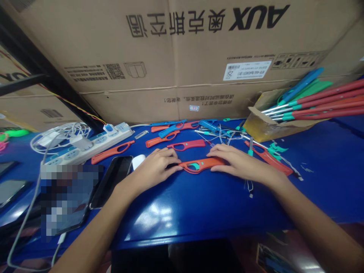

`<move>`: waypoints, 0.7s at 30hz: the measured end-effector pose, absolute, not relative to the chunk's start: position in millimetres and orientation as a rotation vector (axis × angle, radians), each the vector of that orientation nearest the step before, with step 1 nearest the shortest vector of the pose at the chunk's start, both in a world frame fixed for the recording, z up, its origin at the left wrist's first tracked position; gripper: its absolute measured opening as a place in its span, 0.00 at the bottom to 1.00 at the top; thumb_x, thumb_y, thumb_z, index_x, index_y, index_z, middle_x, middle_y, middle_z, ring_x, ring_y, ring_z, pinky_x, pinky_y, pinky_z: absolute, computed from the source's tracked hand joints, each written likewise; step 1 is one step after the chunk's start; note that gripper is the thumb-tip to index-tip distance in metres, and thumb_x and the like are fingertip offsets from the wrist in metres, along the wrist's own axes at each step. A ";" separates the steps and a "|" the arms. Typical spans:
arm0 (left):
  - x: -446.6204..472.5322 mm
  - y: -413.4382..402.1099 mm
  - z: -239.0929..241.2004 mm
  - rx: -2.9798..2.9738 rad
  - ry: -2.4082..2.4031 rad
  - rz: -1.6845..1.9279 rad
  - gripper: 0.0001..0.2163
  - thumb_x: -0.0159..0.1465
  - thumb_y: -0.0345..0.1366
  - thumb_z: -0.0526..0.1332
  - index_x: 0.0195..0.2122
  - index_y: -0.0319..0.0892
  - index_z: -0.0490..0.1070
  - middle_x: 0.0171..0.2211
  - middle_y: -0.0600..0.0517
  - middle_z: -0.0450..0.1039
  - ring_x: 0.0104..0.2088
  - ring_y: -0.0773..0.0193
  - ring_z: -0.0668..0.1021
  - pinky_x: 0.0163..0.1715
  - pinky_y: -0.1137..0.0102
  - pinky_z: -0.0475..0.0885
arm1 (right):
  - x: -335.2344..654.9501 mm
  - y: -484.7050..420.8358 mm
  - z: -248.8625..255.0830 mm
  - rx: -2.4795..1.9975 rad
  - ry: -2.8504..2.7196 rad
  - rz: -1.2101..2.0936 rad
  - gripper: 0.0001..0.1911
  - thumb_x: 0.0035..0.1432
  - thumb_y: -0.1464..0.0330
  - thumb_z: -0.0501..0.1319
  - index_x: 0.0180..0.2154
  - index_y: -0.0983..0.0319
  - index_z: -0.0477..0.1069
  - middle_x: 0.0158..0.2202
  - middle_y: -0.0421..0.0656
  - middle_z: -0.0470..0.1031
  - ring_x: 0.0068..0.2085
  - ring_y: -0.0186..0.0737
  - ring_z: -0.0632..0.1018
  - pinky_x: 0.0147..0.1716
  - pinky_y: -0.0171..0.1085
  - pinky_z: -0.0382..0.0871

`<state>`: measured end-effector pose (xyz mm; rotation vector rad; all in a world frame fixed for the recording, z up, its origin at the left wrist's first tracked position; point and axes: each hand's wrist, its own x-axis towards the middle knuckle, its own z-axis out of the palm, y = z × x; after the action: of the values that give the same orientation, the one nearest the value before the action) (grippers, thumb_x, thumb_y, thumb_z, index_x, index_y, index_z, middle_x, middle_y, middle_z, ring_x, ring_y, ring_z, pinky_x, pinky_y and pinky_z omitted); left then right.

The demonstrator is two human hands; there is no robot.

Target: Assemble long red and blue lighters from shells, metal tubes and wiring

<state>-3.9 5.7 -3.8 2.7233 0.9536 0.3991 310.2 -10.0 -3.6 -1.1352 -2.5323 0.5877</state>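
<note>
An orange plastic lighter handle [199, 164] with a teal trigger lies flat on the blue table [199, 204]. My left hand [156, 167] presses on its left end with curled fingers. My right hand [239, 161] covers its right end, fingers closed down over the shell. Both hands hold the same piece against the table top.
More orange, red and blue handle shells [187, 145] and thin wires lie behind. A torn carton [261, 125] at right holds several long red and blue lighters [321, 102]. A white power strip [93, 144], phones [112, 180] and cables lie left. Big cardboard boxes [182, 57] wall the back.
</note>
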 end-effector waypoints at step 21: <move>5.0 -0.7 -5.2 2.802 1.013 0.365 0.12 0.73 0.42 0.56 0.44 0.44 0.77 0.42 0.50 0.76 0.45 0.58 0.77 0.46 0.61 0.64 | 311.8 -12.1 0.9 -1.191 -2.572 0.580 0.13 0.67 0.59 0.60 0.50 0.57 0.71 0.50 0.45 0.73 0.51 0.46 0.73 0.52 0.46 0.68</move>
<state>5.0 -0.7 -5.2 2.8023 1.0127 0.3648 311.8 -12.1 0.9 -1.1914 -2.5722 0.5805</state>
